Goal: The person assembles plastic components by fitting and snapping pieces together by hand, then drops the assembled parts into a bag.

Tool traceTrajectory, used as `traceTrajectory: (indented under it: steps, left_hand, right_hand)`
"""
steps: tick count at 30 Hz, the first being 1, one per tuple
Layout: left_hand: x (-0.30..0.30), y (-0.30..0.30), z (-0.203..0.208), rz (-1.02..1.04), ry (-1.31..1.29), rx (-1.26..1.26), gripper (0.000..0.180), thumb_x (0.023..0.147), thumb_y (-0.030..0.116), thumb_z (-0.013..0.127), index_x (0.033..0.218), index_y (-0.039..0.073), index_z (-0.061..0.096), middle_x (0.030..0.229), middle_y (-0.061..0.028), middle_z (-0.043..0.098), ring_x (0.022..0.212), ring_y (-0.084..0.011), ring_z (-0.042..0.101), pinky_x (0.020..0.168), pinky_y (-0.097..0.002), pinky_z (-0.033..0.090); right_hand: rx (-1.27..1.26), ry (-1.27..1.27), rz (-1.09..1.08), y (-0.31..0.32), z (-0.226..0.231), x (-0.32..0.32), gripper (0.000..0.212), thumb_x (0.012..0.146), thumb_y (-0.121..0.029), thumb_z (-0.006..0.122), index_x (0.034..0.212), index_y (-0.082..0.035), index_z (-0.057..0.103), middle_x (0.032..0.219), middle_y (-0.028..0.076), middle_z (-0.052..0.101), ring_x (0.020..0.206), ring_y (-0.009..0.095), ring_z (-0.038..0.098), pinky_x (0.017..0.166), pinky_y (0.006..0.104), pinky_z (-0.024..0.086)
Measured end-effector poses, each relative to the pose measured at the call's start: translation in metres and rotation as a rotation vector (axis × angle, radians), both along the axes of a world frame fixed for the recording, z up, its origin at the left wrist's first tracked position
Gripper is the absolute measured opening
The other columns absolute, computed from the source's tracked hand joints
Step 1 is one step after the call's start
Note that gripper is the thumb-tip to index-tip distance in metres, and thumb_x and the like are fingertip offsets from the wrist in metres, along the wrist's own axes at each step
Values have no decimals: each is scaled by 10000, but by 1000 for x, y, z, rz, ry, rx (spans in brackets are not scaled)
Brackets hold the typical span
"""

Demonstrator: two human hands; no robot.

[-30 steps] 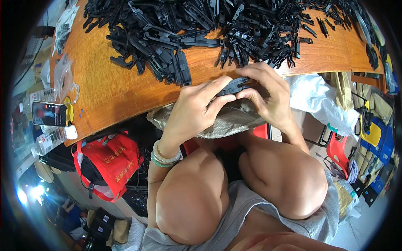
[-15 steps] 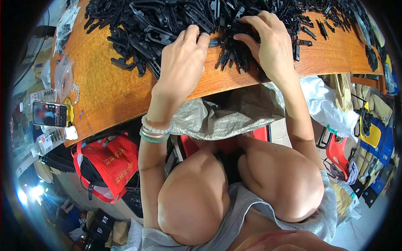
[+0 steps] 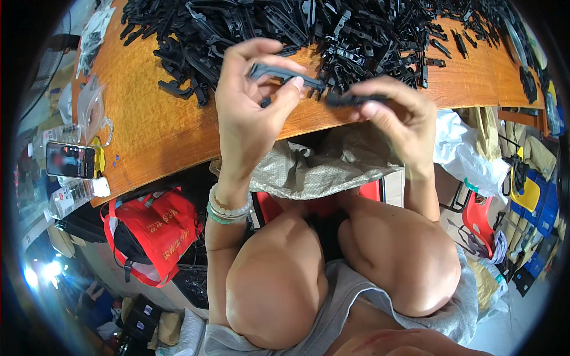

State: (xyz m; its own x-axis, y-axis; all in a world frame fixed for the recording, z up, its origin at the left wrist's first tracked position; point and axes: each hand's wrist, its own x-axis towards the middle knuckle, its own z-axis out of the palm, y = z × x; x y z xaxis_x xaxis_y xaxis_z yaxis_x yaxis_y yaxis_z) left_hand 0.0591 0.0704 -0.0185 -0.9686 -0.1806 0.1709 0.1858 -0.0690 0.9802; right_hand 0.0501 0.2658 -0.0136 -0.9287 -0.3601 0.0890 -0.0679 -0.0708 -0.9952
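Note:
Between the thumb and fingers of my left hand is a long black plastic part, tilted down toward the right. My right hand pinches a smaller dark plastic piece, blurred by motion. The two pieces face each other over the table's front edge, and a narrow gap seems to lie between them. Beyond my hands, longer black parts are heaped on the left. A pile of small black clip-like pieces lies on the right.
The wooden table has a curved front edge. Below it hangs an open woven sack above my knees. A phone and plastic bottles are at the left. A red bag is below; a white plastic bag hangs right.
Both hands have come back from the piles toward the table's front edge. A long black part now shows in my left hand and a smaller dark piece in my right.

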Motion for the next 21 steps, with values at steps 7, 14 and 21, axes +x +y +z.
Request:
traceTrajectory:
  steps: [7, 14, 21]
  left_hand:
    - [11, 10, -4, -242, -258, 59, 153, 858, -6, 567, 997, -58, 604, 958, -110, 651, 848, -133, 617, 798, -248, 477]
    - [23, 14, -6, -289, 37, -255, 306, 804, 70, 661, 1067, -65, 581, 820, -159, 664, 684, -186, 651, 624, -259, 486]
    - [23, 11, -12, -256, 196, -493, 311, 783, 34, 659, 1069, -48, 570, 808, -207, 623, 600, -305, 608, 526, -337, 456]
  right_hand:
    - [211, 488, -18, -4, -7, -2, 169, 721, 25, 705, 886, 11, 667, 843, 109, 645, 725, 156, 619, 617, 239, 508]
    - [227, 491, -113, -4, -8, 2, 155, 696, 29, 713, 843, 11, 669, 809, 111, 629, 741, 178, 599, 575, 249, 483]
    - [431, 651, -123, -2, -6, -4, 336, 686, -79, 711, 1000, 0, 624, 905, 140, 614, 819, 280, 580, 750, 355, 457]
